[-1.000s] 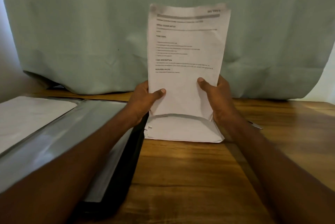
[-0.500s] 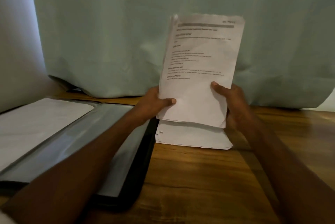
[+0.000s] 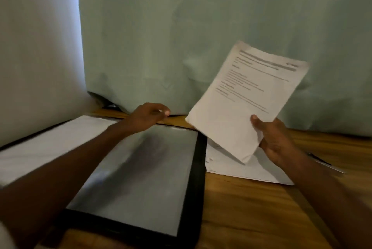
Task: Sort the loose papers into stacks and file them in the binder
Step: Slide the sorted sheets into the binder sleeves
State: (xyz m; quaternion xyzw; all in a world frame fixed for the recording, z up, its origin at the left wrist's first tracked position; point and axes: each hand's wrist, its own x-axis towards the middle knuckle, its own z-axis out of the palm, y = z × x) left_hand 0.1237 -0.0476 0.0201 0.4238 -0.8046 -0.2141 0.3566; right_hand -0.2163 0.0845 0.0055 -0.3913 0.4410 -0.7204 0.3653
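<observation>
One printed sheaf [image 3: 244, 99] (text blurred) gripped tilted by right hand [image 3: 275, 142], left hand [image 3: 148, 116] loosely curled, empty, above open binder [image 3: 141, 178].

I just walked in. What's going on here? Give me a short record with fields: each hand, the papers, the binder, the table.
left hand: held above the binder's far edge, fingers loosely curled, holding nothing
right hand: grips the held sheets
held sheets: tilted, printed side toward the camera
paper stack: flat on the table, right of the binder
binder: open, clear sleeve facing up
table: wooden
</observation>
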